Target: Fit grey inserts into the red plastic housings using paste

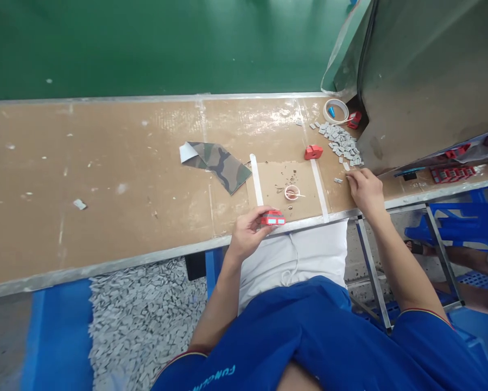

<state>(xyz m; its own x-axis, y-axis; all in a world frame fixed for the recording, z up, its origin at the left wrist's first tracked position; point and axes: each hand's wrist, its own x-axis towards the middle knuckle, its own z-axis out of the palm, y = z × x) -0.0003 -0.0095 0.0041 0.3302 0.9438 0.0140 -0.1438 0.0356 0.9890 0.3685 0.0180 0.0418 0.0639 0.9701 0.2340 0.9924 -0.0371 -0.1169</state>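
Near the front edge of the table, my left hand (247, 232) grips a small red plastic toy vehicle part (273, 218) with pale window-like rectangles on its near side. My right hand (365, 190) is at the table's right, fingertips pinched together beside a few loose grey pieces (338, 180); whether anything sits between them is too small to tell. Behind it lies a pile of small grey plastic pieces (343, 142). Between the hands stands a small cup (292, 193) with a thin stick in it. Farther back rests another red part (313, 152).
A roll of tape (335, 111) with a blue cap inside lies at the back right, near a grey panel (426, 81). Camouflage-patterned sheet (221, 163) lies left of centre. A blue bin (60, 331) of grey pieces stands below. At right are red parts (453, 174) and another person's arm (467, 258).
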